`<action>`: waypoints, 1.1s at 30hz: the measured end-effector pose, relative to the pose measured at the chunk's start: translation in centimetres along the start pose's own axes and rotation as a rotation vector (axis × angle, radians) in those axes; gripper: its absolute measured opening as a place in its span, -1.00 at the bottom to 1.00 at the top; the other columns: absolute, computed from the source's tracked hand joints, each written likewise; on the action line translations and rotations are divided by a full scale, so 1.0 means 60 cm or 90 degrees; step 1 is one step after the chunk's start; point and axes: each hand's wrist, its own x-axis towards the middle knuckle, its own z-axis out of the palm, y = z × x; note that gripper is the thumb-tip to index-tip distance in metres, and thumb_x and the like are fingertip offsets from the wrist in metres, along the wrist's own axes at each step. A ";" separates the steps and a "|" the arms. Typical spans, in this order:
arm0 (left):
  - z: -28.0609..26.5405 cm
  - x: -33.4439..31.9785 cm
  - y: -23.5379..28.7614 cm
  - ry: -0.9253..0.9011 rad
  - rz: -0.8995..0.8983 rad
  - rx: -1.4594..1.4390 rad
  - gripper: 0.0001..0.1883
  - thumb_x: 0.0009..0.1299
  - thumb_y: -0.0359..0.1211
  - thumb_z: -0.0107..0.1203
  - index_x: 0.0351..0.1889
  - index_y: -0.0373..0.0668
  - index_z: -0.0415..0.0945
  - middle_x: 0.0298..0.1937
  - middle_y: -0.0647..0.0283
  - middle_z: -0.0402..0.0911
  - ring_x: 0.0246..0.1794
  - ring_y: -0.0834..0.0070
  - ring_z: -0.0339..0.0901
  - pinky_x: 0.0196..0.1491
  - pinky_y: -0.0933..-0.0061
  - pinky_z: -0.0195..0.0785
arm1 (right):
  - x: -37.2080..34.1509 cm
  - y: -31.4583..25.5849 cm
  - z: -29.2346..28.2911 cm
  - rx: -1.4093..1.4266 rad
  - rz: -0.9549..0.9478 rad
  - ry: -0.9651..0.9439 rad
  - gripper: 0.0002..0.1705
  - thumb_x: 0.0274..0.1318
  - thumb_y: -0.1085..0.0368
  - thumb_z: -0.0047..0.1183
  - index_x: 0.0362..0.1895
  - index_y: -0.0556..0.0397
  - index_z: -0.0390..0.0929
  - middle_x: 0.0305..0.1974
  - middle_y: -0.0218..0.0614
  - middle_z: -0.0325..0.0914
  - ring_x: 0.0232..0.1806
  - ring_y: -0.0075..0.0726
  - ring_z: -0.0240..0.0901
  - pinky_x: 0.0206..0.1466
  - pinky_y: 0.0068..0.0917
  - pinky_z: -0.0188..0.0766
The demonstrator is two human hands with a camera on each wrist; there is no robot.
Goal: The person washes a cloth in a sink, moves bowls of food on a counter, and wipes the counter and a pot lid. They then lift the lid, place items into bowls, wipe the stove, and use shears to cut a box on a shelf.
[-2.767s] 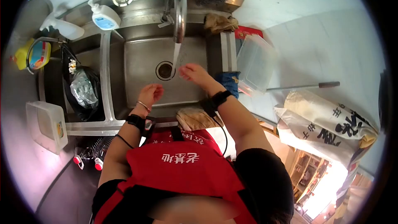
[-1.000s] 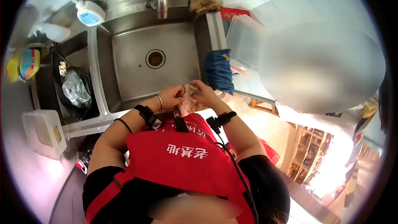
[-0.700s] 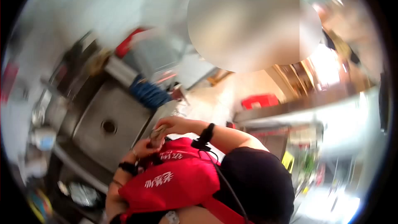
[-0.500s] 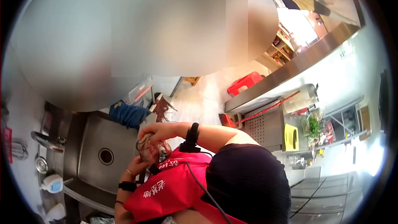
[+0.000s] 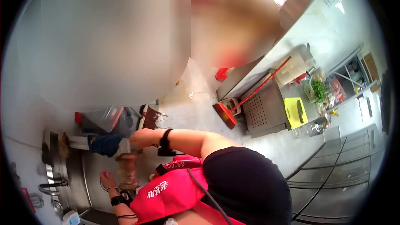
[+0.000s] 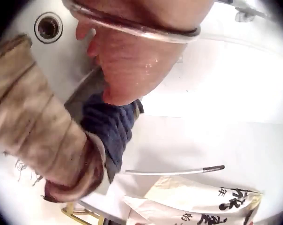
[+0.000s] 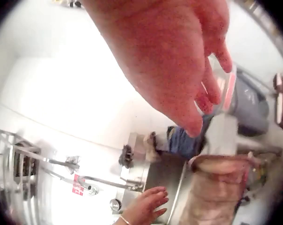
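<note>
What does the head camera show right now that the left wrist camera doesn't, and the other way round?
Only the head view shows the yellow cutting board, the red-handled broom, the leafy green herbs, the red cloth apron and the right hand.

Only the left wrist view shows the round sink drain, the thin pale rod with a dark grip and the cream fabric with black writing.

Both show the left hand, the dark blue cloth and the brownish-tan cloth.
</note>
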 end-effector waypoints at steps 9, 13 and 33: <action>0.265 0.006 0.243 -0.125 0.033 -0.208 -0.79 0.16 -0.40 0.12 -0.28 -0.24 0.41 -0.35 0.25 0.46 -0.37 0.46 0.38 -0.26 0.49 0.30 | -0.543 0.368 0.049 0.136 0.444 0.143 -0.79 -0.30 0.16 0.20 -0.49 -0.07 0.58 -0.49 -0.25 0.55 -0.37 -0.13 0.49 -0.29 -0.27 0.40; 0.385 0.051 0.360 -0.324 0.021 -0.307 -0.89 0.19 -0.47 0.09 -0.34 -0.20 0.41 -0.41 0.39 0.44 -0.41 0.64 0.35 -0.30 0.63 0.28 | -0.700 0.417 0.086 0.284 0.559 0.296 -0.72 -0.29 0.07 0.26 -0.52 -0.04 0.58 -0.51 -0.24 0.55 -0.39 -0.16 0.49 -0.29 -0.29 0.38; 0.797 0.272 1.094 -0.742 0.240 -0.226 -0.85 0.22 -0.37 0.10 -0.30 -0.20 0.46 -0.44 0.35 0.52 -0.43 0.64 0.44 -0.35 0.61 0.34 | -0.750 0.801 -0.068 0.403 0.813 0.459 -0.57 -0.06 0.05 0.08 -0.12 0.02 0.51 -0.23 -0.18 0.55 -0.14 -0.17 0.47 -0.06 -0.32 0.37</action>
